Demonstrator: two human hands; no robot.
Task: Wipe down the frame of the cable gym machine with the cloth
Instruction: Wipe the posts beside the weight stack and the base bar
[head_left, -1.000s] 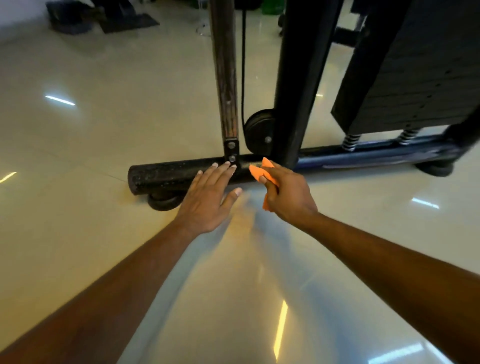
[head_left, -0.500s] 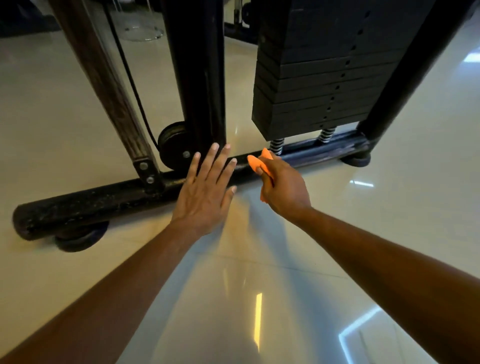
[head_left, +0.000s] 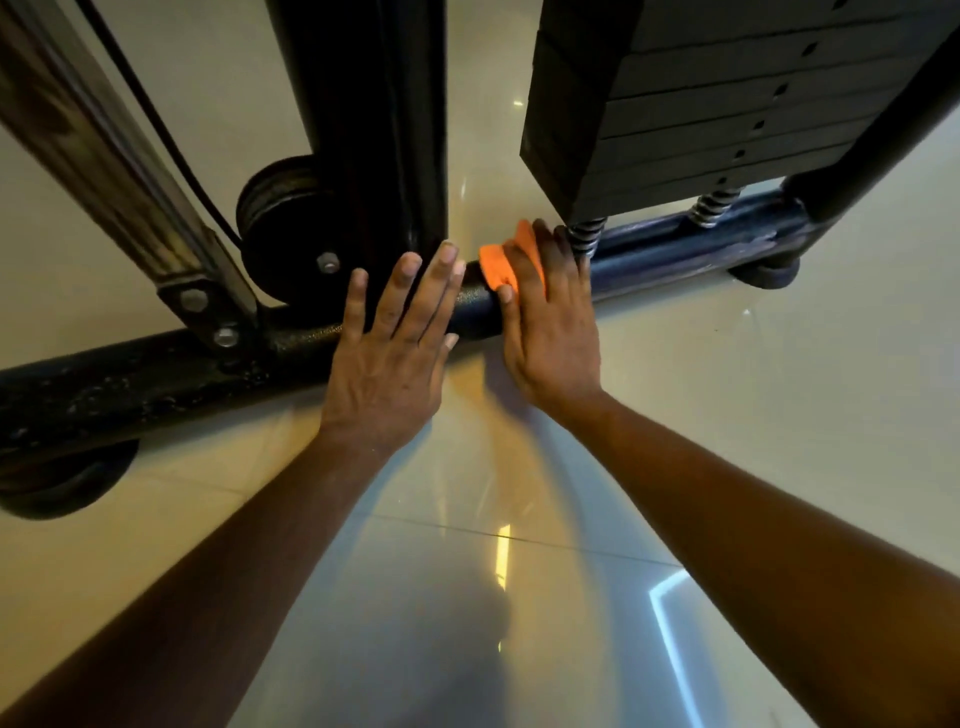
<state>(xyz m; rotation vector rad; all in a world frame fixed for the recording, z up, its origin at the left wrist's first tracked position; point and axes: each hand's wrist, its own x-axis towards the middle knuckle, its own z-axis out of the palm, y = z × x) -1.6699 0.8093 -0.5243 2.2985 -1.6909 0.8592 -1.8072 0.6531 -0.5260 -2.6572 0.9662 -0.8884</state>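
Head view: both forearms reach forward and down to the base tube of the cable gym machine, a dark, speckled round bar lying along the glossy tiled floor.

Left hand: flat, fingers straight and slightly spread. The palm lies over the base tube; the fingertips reach the foot of the black upright post. It holds nothing.

Right hand: just beside the left hand, to its right, laid over the same tube. It presses the orange cloth onto the top of the tube. The cloth shows at the thumb side and ahead of the fingers; the rest is hidden under the hand. The thumb lies against the near edge of the cloth. Whether the fingers curl around the cloth cannot be told.

Beyond the right hand: a coil spring stands just ahead of the fingertips, with the black weight stack above it. A second spring stands farther right.

Beyond the left hand: a black pulley wheel sits beside the upright post, with a black cable running up from it. Left of the pulley, a slanted metal rail is bolted to a bracket on the base tube. A rubber foot supports the tube far to the left; another sits far to the right.
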